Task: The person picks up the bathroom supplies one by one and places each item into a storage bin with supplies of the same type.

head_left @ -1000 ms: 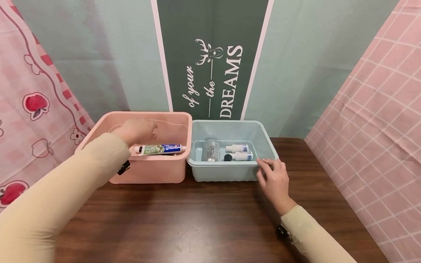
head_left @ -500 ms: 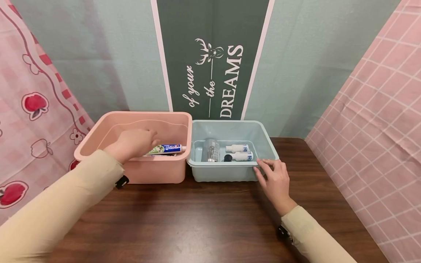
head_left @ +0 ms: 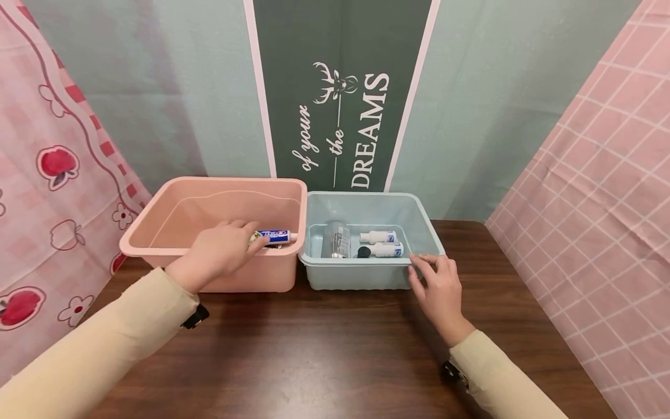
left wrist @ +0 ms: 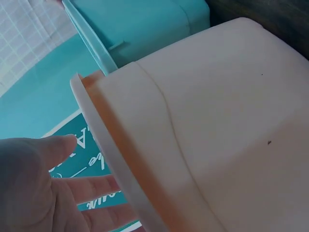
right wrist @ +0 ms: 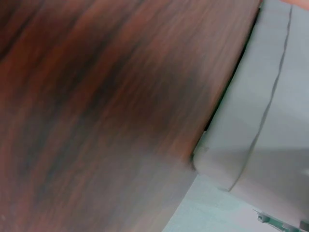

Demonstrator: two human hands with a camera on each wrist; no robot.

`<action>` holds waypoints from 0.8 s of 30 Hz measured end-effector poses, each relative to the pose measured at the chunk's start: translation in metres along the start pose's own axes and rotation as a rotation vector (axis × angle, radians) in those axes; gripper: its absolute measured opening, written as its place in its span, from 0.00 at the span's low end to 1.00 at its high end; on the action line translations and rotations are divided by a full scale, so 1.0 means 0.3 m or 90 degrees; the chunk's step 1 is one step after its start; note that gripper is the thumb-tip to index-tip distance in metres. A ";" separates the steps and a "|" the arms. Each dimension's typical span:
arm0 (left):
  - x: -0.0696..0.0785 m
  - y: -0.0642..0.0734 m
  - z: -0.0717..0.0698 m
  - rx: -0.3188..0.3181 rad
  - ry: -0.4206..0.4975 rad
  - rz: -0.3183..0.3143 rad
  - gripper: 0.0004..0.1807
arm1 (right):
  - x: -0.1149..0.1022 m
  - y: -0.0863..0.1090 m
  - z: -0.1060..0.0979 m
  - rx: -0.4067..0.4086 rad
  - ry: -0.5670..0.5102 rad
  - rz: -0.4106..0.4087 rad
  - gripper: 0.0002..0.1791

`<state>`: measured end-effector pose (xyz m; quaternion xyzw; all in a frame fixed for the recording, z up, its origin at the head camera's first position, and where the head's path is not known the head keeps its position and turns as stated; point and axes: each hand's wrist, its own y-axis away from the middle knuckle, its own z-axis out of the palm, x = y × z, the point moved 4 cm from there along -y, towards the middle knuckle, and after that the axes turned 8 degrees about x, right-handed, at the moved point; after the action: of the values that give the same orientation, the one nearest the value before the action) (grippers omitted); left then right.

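Observation:
My left hand (head_left: 225, 250) reaches over the front rim of the pink bin (head_left: 251, 276), its fingers extended above a blue and green toothpaste tube (head_left: 277, 236). The hand hides part of the tube; another item shows slightly beneath it. In the left wrist view, thumb and fingers (left wrist: 96, 188) are spread, with the fingertips behind the bin's rim. My right hand (head_left: 439, 291) holds the front right corner of the light blue bin (head_left: 356, 276), fingers over the rim and thumb at the front wall. Inside that bin lie a clear bottle (head_left: 339, 240) and two small white bottles (head_left: 379, 236).
Both bins stand side by side on a dark wooden table (head_left: 314, 349), against a green cloth backdrop (head_left: 340, 35) with white lettering. A black round cap (head_left: 363, 252) shows in the blue bin. Pink patterned cloths (head_left: 602, 174) hang at both sides.
My left hand has come from deep inside the pink bin towards its front rim, over the toothpaste tube. The right hand stays on the blue bin's corner.

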<state>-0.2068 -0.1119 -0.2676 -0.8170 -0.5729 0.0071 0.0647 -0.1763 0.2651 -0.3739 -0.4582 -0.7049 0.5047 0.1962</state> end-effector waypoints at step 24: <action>0.035 0.160 0.039 0.143 0.009 0.041 0.26 | -0.078 -0.030 -0.062 -0.273 0.024 0.092 0.28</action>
<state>-0.1594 -0.1171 -0.2841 -0.8226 -0.5415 0.0675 0.1598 -0.1548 0.2546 -0.3537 -0.5482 -0.7575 0.3473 0.0712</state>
